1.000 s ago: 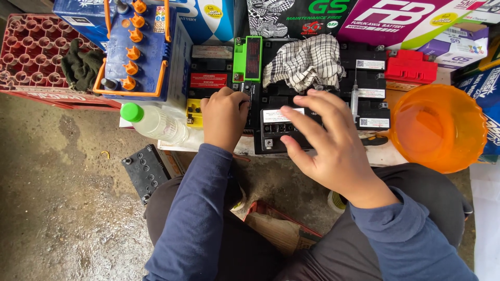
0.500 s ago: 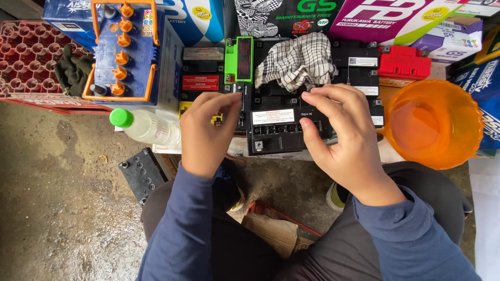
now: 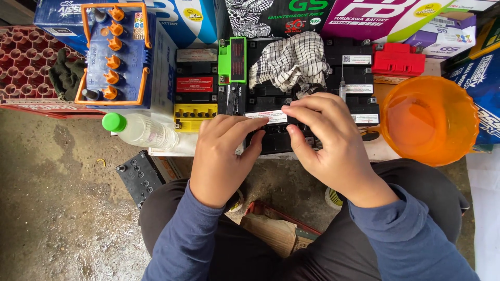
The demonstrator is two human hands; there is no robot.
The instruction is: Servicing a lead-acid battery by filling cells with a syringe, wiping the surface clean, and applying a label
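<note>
A small black battery [image 3: 275, 136] with a white label strip on top sits at the front edge of a low bench, among other black batteries. My left hand [image 3: 221, 156] grips its left end, fingertips on the label and thumb against the front. Curled over its right end is my right hand [image 3: 328, 140], fingers on top and thumb on the front face. Most of the battery is hidden under both hands. A yellow cap strip [image 3: 195, 115] lies just left of my left hand.
An orange basin [image 3: 429, 119] stands at the right. A clear bottle with a green cap [image 3: 140, 130] lies at the left. Behind are a blue battery with orange caps [image 3: 114, 57], a green battery [image 3: 233, 60], a checked cloth [image 3: 291, 60] and a red battery [image 3: 397, 58]. Another black battery [image 3: 138, 174] lies on the wet floor.
My left hand has moved right from beside the yellow strip onto the black battery's top. My right hand has stayed on the battery, its fingers now meeting the left hand's.
</note>
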